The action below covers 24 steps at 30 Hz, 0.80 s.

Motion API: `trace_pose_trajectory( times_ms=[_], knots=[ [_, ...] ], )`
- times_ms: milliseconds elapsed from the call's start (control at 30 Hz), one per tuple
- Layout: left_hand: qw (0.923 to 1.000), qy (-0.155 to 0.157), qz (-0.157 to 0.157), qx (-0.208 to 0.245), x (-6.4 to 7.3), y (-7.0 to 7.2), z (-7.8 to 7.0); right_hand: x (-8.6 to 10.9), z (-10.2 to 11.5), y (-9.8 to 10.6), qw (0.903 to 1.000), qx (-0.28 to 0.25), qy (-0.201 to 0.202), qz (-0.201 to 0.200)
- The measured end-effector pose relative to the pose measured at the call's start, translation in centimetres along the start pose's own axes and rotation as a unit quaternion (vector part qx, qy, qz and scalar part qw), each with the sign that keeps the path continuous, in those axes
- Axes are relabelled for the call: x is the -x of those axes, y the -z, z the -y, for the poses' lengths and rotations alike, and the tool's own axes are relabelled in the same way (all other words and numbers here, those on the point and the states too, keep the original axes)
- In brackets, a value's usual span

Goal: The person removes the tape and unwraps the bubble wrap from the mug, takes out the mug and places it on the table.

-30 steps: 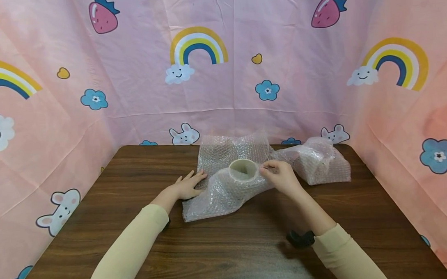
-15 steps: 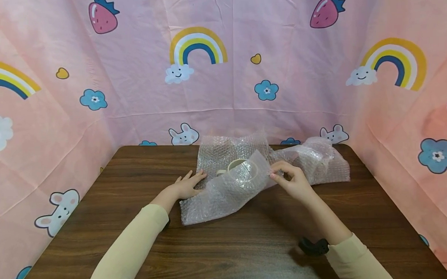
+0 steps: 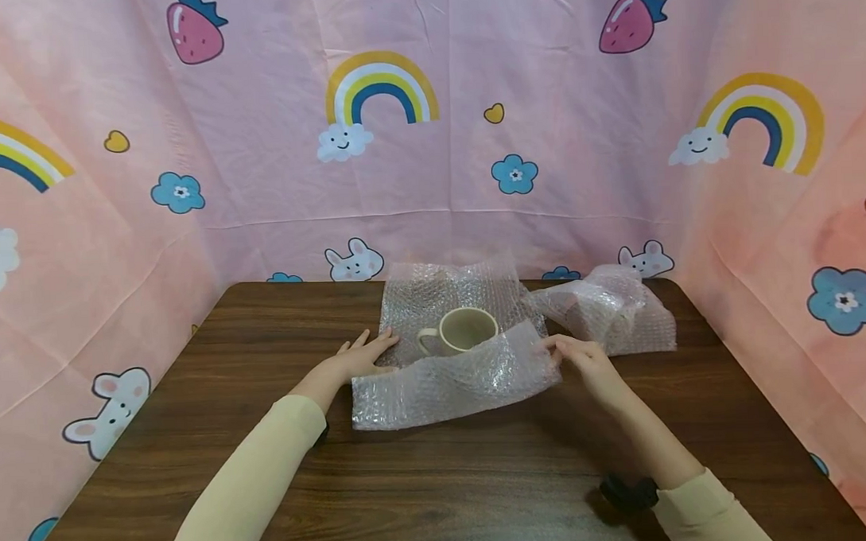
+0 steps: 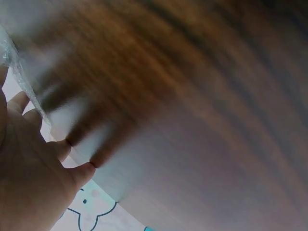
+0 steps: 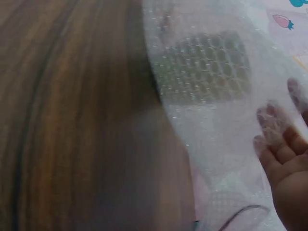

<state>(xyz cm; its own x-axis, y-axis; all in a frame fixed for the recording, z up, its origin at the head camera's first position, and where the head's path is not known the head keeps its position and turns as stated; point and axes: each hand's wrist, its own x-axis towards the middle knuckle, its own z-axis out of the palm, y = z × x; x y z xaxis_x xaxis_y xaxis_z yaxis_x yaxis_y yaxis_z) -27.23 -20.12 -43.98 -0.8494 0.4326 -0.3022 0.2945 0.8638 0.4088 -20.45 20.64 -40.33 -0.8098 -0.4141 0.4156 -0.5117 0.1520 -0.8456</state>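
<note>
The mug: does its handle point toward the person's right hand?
No, the handle of the mug sticks out on the side toward the left hand.

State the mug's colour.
Plain cream; the mug shows best in the head view.

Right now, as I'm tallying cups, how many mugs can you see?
1: a mug between the left hand and right hand, its lower front behind a flap of bubble wrap. The bubble-wrap bundle farther right may hide another; I cannot tell.
</note>
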Motion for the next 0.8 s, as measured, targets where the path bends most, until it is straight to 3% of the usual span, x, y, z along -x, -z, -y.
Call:
trace_pose_trajectory(
  times_ms=[167, 500, 633, 800],
  knots=[
    [1.0000, 0.003, 0.000, 0.005, -0.1, 0.1, -0.1, 0.1, -0.4, -0.7, 0.9966, 0.042, -0.069, -0.017],
    [0.9994, -0.010, 0.017, 0.027, 0.1, 0.8, 0.1, -0.2, -1.5, -0.7, 0.9841, 0.101, -0.146, -0.017],
    [0.9992, -0.004, 0.026, 0.028, 0.3, 1.1, -0.4, 0.0, -2.3, -0.7, 0.9802, 0.130, -0.149, 0.015],
    [0.9992, 0.004, 0.020, 0.036, 0.6, 1.3, -1.1, 0.3, -3.0, -0.9, 0.9758, 0.183, -0.102, 0.064]
  ],
)
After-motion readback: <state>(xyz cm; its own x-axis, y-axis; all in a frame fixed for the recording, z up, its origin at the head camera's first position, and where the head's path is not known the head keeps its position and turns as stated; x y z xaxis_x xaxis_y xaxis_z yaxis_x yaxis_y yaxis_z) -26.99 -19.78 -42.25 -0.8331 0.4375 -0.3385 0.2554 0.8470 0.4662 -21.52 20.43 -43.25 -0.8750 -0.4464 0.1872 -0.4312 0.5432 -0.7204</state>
